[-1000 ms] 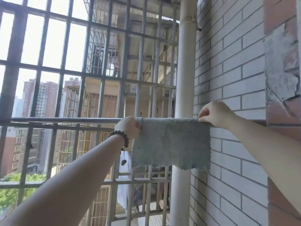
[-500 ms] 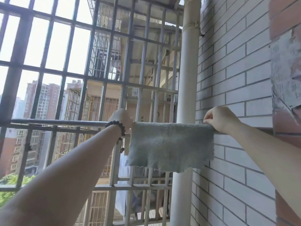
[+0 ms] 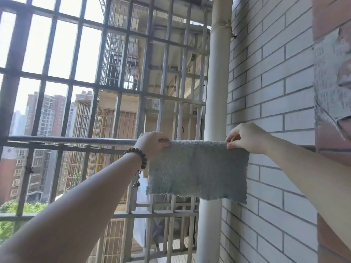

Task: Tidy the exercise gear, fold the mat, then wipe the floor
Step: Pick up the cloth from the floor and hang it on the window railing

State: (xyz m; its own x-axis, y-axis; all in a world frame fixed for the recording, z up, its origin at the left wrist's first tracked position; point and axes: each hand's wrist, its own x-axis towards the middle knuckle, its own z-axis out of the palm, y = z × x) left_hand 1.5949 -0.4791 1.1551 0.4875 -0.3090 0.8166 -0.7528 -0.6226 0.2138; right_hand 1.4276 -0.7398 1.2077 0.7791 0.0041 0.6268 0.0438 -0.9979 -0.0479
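A grey-green cleaning cloth [image 3: 197,171] hangs folded over a horizontal metal rail [image 3: 72,140] at chest height on the balcony. My left hand [image 3: 152,144], with a dark bead bracelet on the wrist, pinches the cloth's top left corner at the rail. Over on the other side, my right hand [image 3: 246,137] pinches the top right corner between thumb and fingers. The cloth is spread flat between both hands, and its lower edge hangs free. No exercise gear, mat or floor is in view.
A metal window grille [image 3: 121,92] closes the balcony ahead and to the left. A white vertical drainpipe [image 3: 218,88] stands behind the cloth. A grey brick wall [image 3: 269,82] runs along the right, with a red brick edge [image 3: 332,14] nearest me.
My left hand has shifted right along the rail onto the cloth's top left corner. The cloth stays draped over the rail, spread a little flatter, and the view has tilted slightly upward.
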